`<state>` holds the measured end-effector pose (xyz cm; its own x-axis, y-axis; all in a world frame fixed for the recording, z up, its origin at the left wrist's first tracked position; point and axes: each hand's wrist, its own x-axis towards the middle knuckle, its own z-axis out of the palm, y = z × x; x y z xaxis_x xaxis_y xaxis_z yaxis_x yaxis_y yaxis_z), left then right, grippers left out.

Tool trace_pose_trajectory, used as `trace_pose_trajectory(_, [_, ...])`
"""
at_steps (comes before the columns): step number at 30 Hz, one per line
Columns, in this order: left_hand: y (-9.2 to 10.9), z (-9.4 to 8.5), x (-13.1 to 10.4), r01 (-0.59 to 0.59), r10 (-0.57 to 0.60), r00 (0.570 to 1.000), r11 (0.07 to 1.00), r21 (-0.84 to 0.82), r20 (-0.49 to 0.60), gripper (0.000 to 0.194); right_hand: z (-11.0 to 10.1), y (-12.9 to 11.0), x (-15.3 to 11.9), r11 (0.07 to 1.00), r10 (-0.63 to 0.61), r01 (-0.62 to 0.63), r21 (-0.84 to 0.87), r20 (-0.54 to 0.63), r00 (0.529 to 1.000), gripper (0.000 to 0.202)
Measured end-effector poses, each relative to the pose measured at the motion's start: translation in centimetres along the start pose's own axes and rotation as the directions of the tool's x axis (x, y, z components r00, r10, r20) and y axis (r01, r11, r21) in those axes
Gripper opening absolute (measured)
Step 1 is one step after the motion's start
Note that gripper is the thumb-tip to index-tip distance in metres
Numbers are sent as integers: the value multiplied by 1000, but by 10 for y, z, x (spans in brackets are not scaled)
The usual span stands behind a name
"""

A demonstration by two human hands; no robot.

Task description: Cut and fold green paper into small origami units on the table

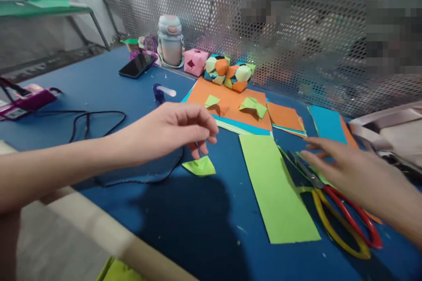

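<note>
My left hand (187,129) hovers with curled, parted fingers and nothing in it, just above a small folded green paper piece (199,167). At the right, my right hand (332,162) is over the scissors (339,215), which have one red and one yellow handle; it holds nothing that I can see. Between my hands lies a long light green paper strip (280,189). Two folded green pieces (253,106) (212,101) rest on an orange sheet (231,96) atop a stack of coloured paper.
Behind the stack stand two multicoloured paper balls (239,77), a pink paper cube (195,62) and a bottle (170,41). A phone (137,65), glue tube (164,91) and black cable (95,113) lie left. Perforated metal panel (204,4) borders the blue table (79,83).
</note>
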<state>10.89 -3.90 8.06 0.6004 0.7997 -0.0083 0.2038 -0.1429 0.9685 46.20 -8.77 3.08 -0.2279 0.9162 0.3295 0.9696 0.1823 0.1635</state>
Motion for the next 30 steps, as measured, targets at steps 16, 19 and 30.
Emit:
trace_pose_trajectory(16, [-74,6,-16,-543,358,840,544,640,408,12,-8,-87,-49,988,122,-134,82,135,983,45])
trace_pose_trajectory(19, [-80,6,-14,-596,424,797,436,675,430,16,-6,-101,-48,992,108,-118,37,193,975,49])
trace_pose_trajectory(30, [-71,-20,41,-371,416,842,-19,929,344,26,-4,-132,-58,1000,29,-29,-3,-48,998,28])
